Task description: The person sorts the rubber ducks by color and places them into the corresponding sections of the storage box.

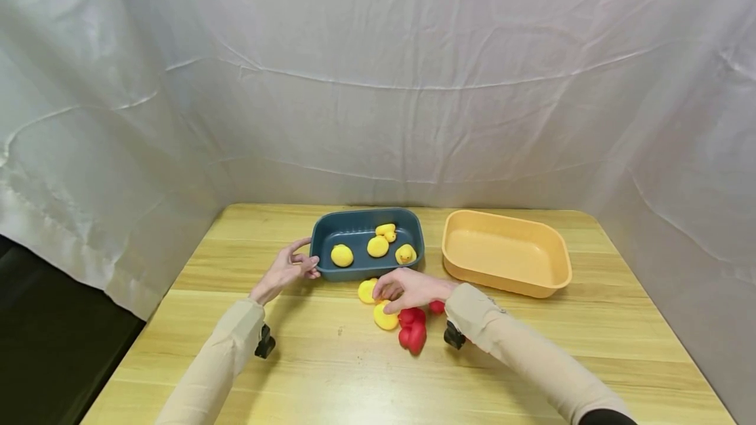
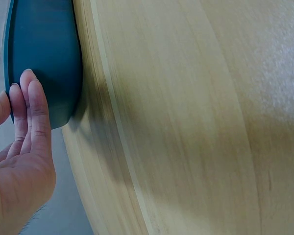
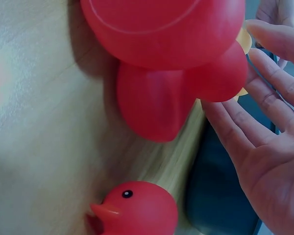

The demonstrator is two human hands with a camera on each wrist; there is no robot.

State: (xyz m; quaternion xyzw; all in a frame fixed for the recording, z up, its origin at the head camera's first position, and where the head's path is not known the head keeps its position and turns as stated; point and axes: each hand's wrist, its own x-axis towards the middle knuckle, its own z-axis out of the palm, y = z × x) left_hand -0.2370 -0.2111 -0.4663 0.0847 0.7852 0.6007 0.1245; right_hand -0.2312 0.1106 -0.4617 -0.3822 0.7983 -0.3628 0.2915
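Note:
At the left end of the dark blue tray [image 1: 367, 273], my left hand [image 1: 287, 271] grips the rim. In the left wrist view, the thumb lies on one side of the tray wall [image 2: 44, 54] and the fingers on the other. Several yellow rubber ducks [image 1: 342, 256] lie inside that tray. In front of it, my right hand [image 1: 413, 287] hovers over two yellow ducks [image 1: 386, 317], its fingers spread and thumb apart. Red rubber ducks [image 1: 413, 332] lie beside and under the right wrist; one red duck [image 3: 142, 208] shows its orange beak in the right wrist view.
To the right of the blue tray stands a yellow-orange tray [image 1: 504, 251] with nothing in it. Both trays sit toward the back of the wooden table [image 1: 331, 372]. A pale curtain [image 1: 401, 97] hangs behind and at the sides.

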